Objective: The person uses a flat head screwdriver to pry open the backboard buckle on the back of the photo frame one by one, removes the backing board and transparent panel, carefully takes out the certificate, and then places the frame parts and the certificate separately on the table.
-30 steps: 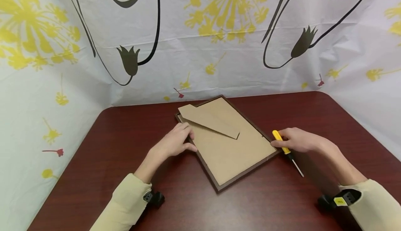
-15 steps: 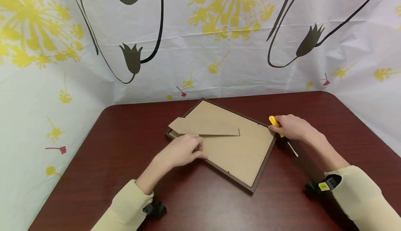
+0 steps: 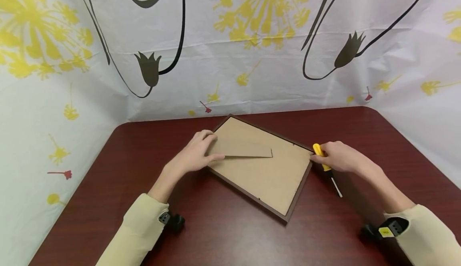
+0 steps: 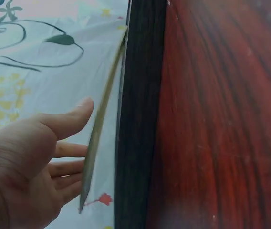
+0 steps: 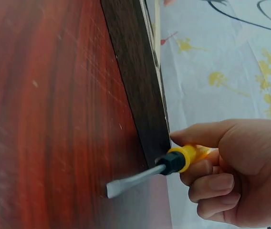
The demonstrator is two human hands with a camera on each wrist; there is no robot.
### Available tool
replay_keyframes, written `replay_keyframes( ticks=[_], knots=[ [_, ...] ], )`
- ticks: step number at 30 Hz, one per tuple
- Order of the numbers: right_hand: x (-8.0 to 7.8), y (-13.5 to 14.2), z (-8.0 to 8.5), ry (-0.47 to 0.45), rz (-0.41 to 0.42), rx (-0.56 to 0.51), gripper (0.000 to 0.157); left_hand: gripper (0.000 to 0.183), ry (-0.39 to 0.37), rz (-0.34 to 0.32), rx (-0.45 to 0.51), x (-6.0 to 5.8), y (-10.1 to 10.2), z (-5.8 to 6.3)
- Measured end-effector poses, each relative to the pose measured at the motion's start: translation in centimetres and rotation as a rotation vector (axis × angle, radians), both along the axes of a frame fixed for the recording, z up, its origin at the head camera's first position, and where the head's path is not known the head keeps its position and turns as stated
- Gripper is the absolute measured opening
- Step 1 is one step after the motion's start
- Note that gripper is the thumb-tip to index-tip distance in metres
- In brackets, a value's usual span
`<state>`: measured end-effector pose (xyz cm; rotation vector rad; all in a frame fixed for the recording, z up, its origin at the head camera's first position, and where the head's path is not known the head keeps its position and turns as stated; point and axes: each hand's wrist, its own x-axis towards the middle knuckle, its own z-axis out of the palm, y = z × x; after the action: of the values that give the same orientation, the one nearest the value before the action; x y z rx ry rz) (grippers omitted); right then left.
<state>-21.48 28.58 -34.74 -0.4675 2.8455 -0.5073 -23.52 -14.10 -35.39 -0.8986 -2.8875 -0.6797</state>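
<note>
A picture frame (image 3: pixel 252 186) lies back side up on the table, dark-edged with a tan backing board. Its tan stand flap (image 3: pixel 248 148) tilts up from the backing, as the left wrist view shows edge-on with the flap (image 4: pixel 99 119) apart from the dark frame edge (image 4: pixel 138 114). My left hand (image 3: pixel 196 152) is at the flap's wide end, thumb and fingers extended; whether they touch it I cannot tell. My right hand (image 3: pixel 340 156) holds a yellow-handled screwdriver (image 5: pixel 176 160), its flat metal tip pointing away from the palm. The right thumb touches the frame's right corner.
The dark red wooden table (image 3: pixel 144 150) extends around the frame. Behind and beside it hangs a white sheet (image 3: pixel 230 69) printed with yellow and dark flowers. Small black devices are strapped to both wrists.
The frame has turned counterclockwise, its near corner swinging right. My left hand first slid along its left edge, then moved up and left to the flap's end. The right hand still holds the screwdriver.
</note>
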Motion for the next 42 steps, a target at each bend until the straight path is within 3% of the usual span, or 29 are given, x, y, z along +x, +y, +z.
replay_keyframes(
  ticks=[6, 14, 20, 25, 30, 35, 42],
  knots=[
    [0.6, -0.8, -0.2, 0.003, 0.006, -0.022, 0.037, 0.066, -0.06, 0.003, -0.053, -0.8, -0.1, -0.7],
    [0.1, -1.2, -0.3, 0.036, -0.028, -0.003, 0.033, 0.062, -0.077, 0.035, -0.07, -0.2, 0.0, -1.4],
    [-1.4, -1.7, -0.4, 0.04, -0.043, 0.014, 0.033, 0.061, -0.071, 0.05, -0.17, 1.5, 0.1, -0.8],
    [-2.8, -2.0, -0.5, 0.064, -0.051, 0.027, 0.032, 0.066, -0.117, 0.061, -0.255, 3.6, 0.9, 0.2],
    [-3.5, -2.2, -0.5, 0.091, -0.06, 0.036, 0.03, 0.059, -0.169, 0.056, -0.272, 4.4, 1.2, 0.9],
    [-2.9, -2.2, -0.4, 0.063, -0.039, 0.031, 0.032, 0.043, -0.184, 0.091, -0.202, 3.8, 0.6, 1.4],
    [-0.6, -2.3, 0.0, -0.017, 0.023, -0.007, 0.034, 0.043, -0.183, 0.24, -0.138, 1.5, -1.1, 1.0]
  ],
)
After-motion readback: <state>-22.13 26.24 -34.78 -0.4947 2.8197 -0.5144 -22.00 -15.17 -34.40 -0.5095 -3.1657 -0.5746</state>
